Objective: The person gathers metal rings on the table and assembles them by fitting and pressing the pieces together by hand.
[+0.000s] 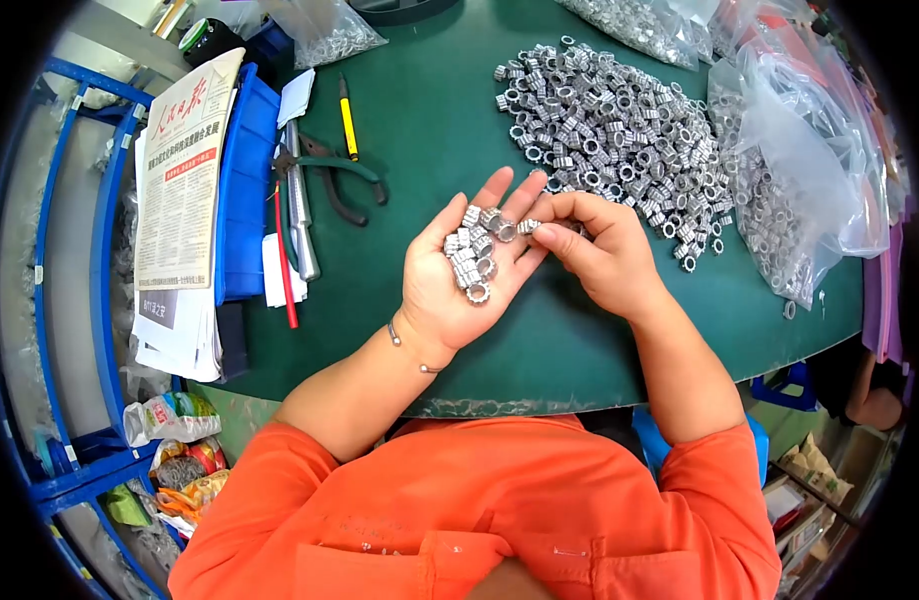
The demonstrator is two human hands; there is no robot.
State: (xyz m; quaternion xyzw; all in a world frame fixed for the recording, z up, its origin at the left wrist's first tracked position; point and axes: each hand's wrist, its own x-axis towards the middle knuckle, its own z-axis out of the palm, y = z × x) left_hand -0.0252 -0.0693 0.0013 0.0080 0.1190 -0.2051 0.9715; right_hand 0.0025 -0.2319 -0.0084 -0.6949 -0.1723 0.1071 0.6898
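My left hand (442, 305) is turned palm up over the green table, with several small notched metal rings (467, 258) lying on its palm and fingers. Between the thumb and index finger of my right hand (612, 258) is one more metal ring (529, 227), held at the fingertips of my left hand. Just beyond both hands spreads a big loose pile of the same metal rings (605, 125). The inner side of my right hand's other fingers is partly hidden.
Clear plastic bags of rings (795, 190) lie at the right. On the left are green-handled pliers (335, 170), a yellow marker (349, 120), a red pen (284, 260) and a blue bin (248, 190) with a newspaper (185, 180) against it. A blue shelf rack (95, 300) stands farther left.
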